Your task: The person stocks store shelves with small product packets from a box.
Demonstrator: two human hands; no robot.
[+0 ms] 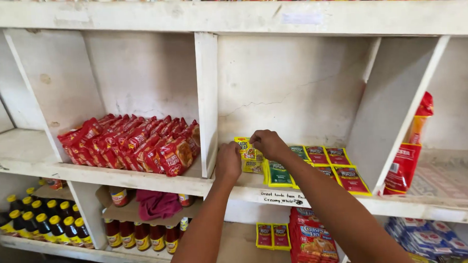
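Observation:
Both my arms reach up into the middle compartment of a white wooden shelf (208,96). My left hand (228,163) rests closed on the shelf board just left of a yellow sachet (250,156). My right hand (267,143) pinches the top edge of that yellow sachet, which stands upright. To its right lie flat rows of green sachets (279,174) and red sachets (338,166) with yellow borders.
Red snack packets (134,143) fill the left compartment. A tall red pack (406,163) leans in the right one. Below stand dark sauce bottles with yellow caps (35,221), red-labelled bottles (138,235), a pink cloth (158,203) and a stack of red pouches (312,241).

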